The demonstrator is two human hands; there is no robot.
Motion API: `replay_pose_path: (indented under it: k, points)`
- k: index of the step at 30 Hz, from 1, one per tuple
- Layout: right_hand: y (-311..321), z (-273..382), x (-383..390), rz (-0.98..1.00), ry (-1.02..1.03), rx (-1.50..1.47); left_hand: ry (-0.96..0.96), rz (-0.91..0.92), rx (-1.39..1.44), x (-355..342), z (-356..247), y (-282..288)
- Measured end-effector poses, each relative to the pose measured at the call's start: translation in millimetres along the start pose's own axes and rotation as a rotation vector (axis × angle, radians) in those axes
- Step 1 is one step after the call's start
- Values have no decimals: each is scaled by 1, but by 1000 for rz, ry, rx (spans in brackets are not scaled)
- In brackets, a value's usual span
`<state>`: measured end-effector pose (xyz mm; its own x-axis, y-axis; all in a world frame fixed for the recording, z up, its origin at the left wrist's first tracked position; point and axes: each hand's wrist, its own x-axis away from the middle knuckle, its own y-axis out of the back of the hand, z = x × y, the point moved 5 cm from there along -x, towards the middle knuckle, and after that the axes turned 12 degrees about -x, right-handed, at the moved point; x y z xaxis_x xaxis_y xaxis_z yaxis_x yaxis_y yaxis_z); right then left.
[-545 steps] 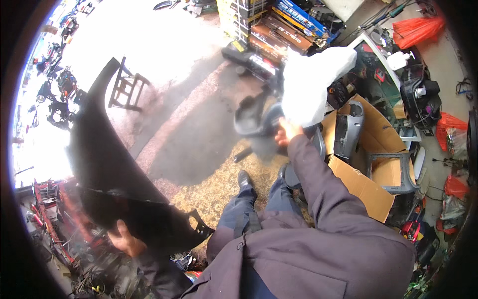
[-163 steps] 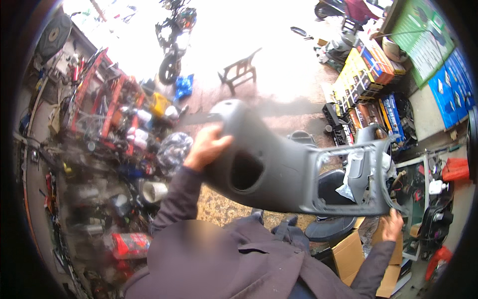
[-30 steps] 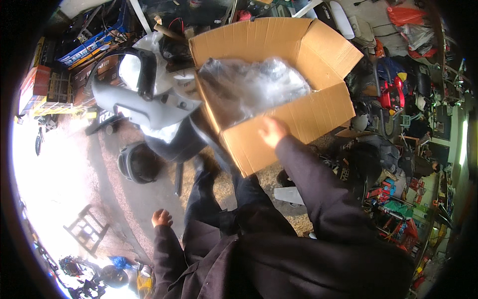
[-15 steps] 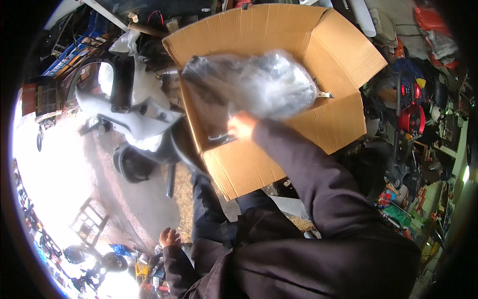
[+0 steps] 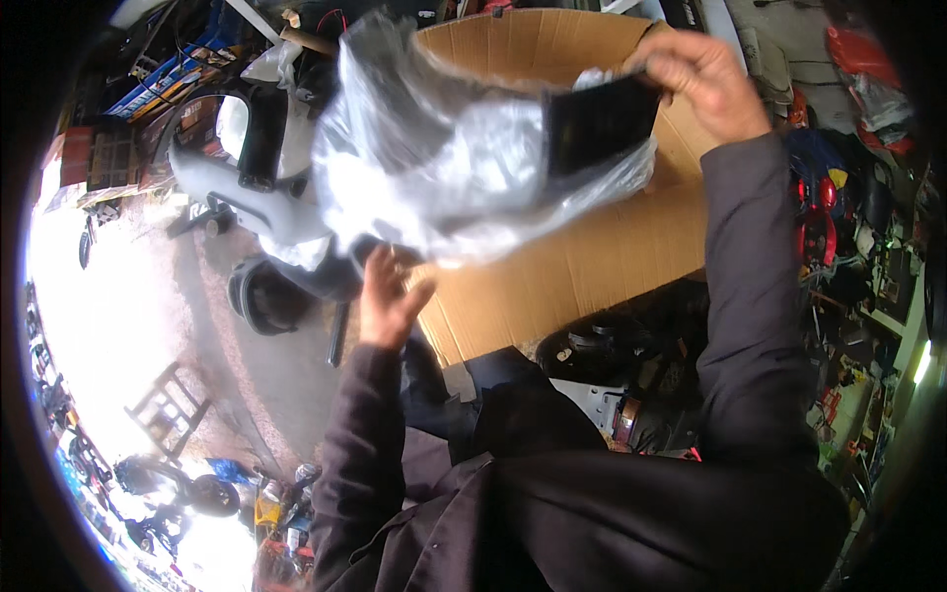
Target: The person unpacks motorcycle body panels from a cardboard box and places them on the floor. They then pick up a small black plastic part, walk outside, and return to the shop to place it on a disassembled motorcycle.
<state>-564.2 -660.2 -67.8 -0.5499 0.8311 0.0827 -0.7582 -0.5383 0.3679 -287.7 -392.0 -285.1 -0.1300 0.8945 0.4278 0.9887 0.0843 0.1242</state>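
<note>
My right hand (image 5: 695,84) is closed on the upper right corner of a glossy black part (image 5: 599,123), raised over the open cardboard box (image 5: 552,266). Crinkled clear plastic wrap (image 5: 414,148) surrounds most of that part and hangs to its left, blurred, so the part's full shape is hidden. My left hand (image 5: 395,296) is raised below the wrap's lower left, beside the box's left side, with its fingers apart and holding nothing that I can make out.
Grey and black body panels (image 5: 232,197) rest left of the box, above a black rounded case (image 5: 266,296). A small frame stand (image 5: 170,412) is on the floor lower left. Cluttered parts, a red-and-black piece (image 5: 819,222) and red bags (image 5: 853,54) line the right.
My right hand has risen from inside the box to the upper right, lifting the wrapped black part. My left hand has come up from beside my leg to beneath the plastic.
</note>
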Motion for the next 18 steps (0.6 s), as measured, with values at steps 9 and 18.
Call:
replay_pose_path:
  k: [9, 18]
  points:
    - [-128, 147, 0, -9, 720, -78, -249, -70, -90, -6, -141, 20]
    - [-268, 238, 36, 130, 625, -373, -246, -707, -153, 137, -132, 204]
